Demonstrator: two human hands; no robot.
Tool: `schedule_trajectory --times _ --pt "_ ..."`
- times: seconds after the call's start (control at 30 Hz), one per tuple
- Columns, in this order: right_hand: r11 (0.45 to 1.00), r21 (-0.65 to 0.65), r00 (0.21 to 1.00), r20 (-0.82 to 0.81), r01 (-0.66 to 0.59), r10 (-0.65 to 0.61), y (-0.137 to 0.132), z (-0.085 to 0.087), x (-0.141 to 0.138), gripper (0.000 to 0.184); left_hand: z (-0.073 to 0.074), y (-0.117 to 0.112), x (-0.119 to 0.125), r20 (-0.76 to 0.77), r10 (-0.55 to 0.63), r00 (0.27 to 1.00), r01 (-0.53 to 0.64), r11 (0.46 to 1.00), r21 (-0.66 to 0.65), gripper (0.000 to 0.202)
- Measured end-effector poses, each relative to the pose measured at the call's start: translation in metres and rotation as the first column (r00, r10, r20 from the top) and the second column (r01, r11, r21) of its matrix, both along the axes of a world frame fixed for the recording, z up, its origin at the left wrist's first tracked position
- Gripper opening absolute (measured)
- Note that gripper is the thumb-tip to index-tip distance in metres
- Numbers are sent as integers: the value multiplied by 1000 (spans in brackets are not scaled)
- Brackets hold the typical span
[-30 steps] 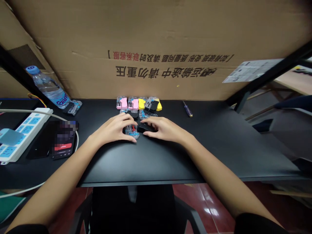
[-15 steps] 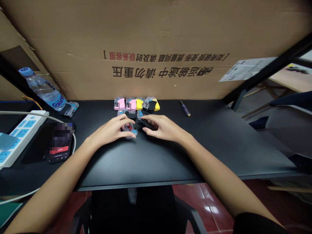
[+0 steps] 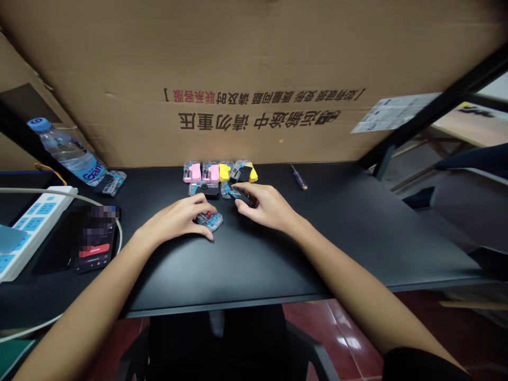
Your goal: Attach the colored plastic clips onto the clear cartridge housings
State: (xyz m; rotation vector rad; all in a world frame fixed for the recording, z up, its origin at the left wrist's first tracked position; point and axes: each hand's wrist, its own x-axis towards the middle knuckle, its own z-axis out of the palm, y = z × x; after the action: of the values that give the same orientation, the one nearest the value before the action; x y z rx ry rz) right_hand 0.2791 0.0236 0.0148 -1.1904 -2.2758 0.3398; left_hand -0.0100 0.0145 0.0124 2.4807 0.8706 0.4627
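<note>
My left hand (image 3: 180, 217) rests on the black desk (image 3: 254, 254), its fingers curled round a small clear plastic piece with red and blue parts (image 3: 209, 219). My right hand (image 3: 266, 207) lies just to the right of it, fingers closed on a small black piece (image 3: 245, 199). Behind both hands stands a row of small toy-like blocks: two pink ones (image 3: 202, 172), a yellow one (image 3: 225, 170) and a black-and-yellow one (image 3: 245, 172). Two more clear pieces (image 3: 203, 189) lie between that row and my hands.
A large cardboard sheet (image 3: 254, 74) with printed characters closes off the back of the desk. A small screwdriver (image 3: 297, 177) lies at the back right. On the left are a water bottle (image 3: 67, 153), a phone (image 3: 95, 238) and a white power strip (image 3: 32, 227).
My two hands have drawn apart: the right has moved back and to the right with the black piece, and the left has pulled the clear piece slightly nearer to me.
</note>
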Motion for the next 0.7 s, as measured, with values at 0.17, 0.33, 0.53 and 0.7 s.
schedule_trajectory --times 0.17,0.33,0.53,0.7 --pt "989 77 977 -179 129 -114 1 -3 3 44 6 -2 1 -49 1 999 7 985 171 57" --pt "971 22 879 -429 238 -206 2 -1 9 54 0 -3 1 -90 44 995 -32 991 131 39" --pt "975 -164 797 -563 149 -217 -2 5 -2 55 -3 -7 14 185 216 959 -213 976 -36 30" --pt "849 -470 704 -687 -241 -180 -9 -5 -22 50 -4 -7 27 481 417 771 -184 869 -459 44"
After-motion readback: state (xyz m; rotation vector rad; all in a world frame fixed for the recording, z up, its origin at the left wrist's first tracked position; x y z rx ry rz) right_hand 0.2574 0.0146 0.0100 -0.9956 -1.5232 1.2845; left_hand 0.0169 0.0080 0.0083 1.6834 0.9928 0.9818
